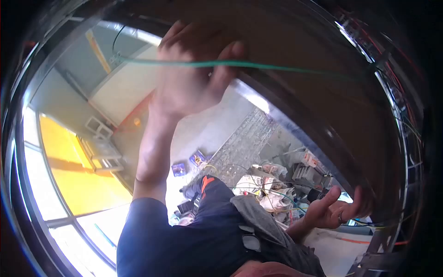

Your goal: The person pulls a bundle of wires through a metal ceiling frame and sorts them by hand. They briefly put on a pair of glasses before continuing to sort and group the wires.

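My left hand [194, 69] is raised against the edge of a dark panel [295, 41]. Its fingers are curled and partly blurred. A green wire [286, 68] runs across the view in front of this hand. Whatever lies between the fingers is hidden. Lower on the right, my right hand [333, 210], with a ring on one finger, reaches to the panel's lower end. Its thumb stands apart from the fingers, and the fingertips are in shadow. Thin wires [369, 225] pass just below it.
Bundled wires and metal rails [392, 92] line the right side. White bags [272, 194] and clutter lie on the floor below, near blue boxes [179, 169]. A yellow panel [69, 161] and bright windows stand at left. A white frame [98, 127] rests by the wall.
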Available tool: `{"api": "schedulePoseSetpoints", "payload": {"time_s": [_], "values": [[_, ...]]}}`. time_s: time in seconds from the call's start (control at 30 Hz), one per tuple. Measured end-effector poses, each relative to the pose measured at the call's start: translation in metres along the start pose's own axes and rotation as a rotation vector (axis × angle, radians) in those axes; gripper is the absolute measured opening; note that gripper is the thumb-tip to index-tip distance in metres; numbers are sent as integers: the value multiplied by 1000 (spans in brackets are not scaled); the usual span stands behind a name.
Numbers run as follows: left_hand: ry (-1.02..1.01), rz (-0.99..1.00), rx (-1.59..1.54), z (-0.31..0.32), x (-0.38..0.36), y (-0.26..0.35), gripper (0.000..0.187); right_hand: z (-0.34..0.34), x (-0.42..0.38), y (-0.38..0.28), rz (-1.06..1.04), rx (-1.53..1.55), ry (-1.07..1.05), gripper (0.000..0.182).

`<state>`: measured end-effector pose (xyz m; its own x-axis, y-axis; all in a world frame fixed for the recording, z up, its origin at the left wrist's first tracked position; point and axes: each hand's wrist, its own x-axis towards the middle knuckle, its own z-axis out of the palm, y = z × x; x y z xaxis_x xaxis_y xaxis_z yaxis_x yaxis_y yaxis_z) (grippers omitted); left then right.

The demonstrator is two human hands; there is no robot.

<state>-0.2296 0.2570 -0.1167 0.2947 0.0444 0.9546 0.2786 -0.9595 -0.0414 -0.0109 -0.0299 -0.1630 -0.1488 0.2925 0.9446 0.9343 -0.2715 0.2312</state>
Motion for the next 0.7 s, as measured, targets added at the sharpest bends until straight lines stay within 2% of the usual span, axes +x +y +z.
{"api": "schedulePoseSetpoints", "payload": {"time_s": [0.03,0.23,0.37,0.43,0.47,0.5,0.57,0.6,0.63,0.7], "values": [[57,16,-11,3,-3,-5,18,0,2,-1,-12,26,-9,40],[-51,55,-3,-7,-5,-6,20,4,1,-3,5,17,27,43],[31,-20,-194,-7,4,6,32,9,0,0,-30,9,66,44],[21,40,-93,-3,1,-4,30,11,1,2,-27,40,85,44],[127,80,-145,6,1,-2,31,11,1,4,-61,32,87,44],[119,86,-158,8,-3,0,31,10,1,6,-95,19,90,44],[143,-52,-169,10,-15,-2,22,5,1,2,-57,6,66,45],[114,-82,-282,10,-20,-5,22,2,0,1,-41,28,27,46],[67,37,-82,7,-25,-17,23,-1,0,1,-24,49,-9,47],[180,-200,-71,17,-31,-1,23,-6,-7,3,27,18,-40,49]]}}
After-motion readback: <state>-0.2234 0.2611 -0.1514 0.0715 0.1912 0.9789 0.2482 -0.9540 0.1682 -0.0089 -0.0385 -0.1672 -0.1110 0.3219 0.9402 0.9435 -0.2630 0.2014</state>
